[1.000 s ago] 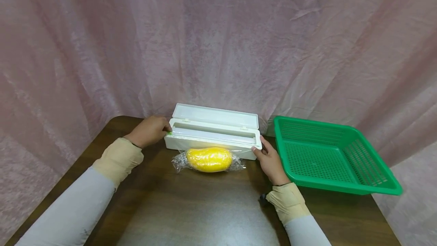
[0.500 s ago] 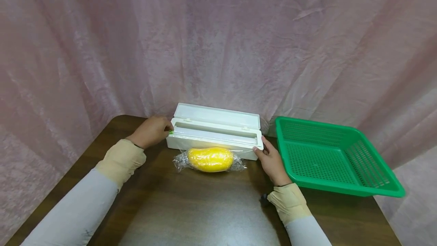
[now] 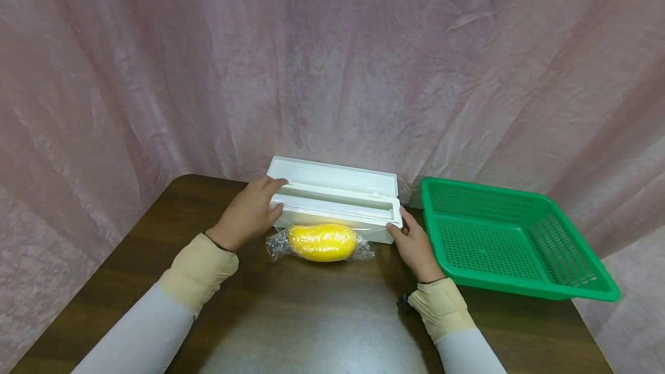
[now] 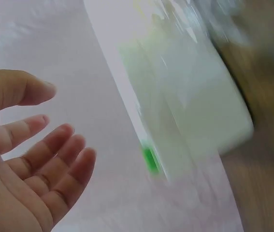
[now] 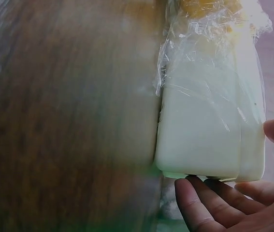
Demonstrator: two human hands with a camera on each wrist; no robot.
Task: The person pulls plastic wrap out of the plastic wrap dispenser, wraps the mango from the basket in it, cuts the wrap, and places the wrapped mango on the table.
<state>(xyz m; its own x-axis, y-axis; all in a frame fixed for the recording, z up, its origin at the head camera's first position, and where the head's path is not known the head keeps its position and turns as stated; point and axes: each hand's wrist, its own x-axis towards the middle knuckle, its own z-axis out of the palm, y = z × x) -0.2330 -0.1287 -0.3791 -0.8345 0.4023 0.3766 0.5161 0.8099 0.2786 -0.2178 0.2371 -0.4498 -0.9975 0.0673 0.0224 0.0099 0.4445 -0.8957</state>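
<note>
A white cling film dispenser (image 3: pixel 376 236) stands on the table with its lid (image 3: pixel 337 175) tipped back and a roll (image 3: pixel 332 206) inside. My left hand (image 3: pixel 246 215) is over its left end, thumb and fingers spread apart with nothing between them. In the left wrist view a green slide cutter (image 4: pixel 150 160) sits at that end. My right hand (image 3: pixel 414 248) grips the right end, thumb at the front top edge and fingers against the end face. A yellow mango-like fruit (image 3: pixel 322 242) in clear film lies against the dispenser's front, the film twisted out at both sides.
A green plastic basket (image 3: pixel 490 279) stands to the right, close beside my right hand. The brown table (image 3: pixel 312 316) ends at a pink curtain (image 3: pixel 332 74) behind the dispenser.
My left hand has let go of the green cutter at the dispenser's left end, opened and moved right over that end. The right hand keeps its grip; dispenser and fruit stay in place.
</note>
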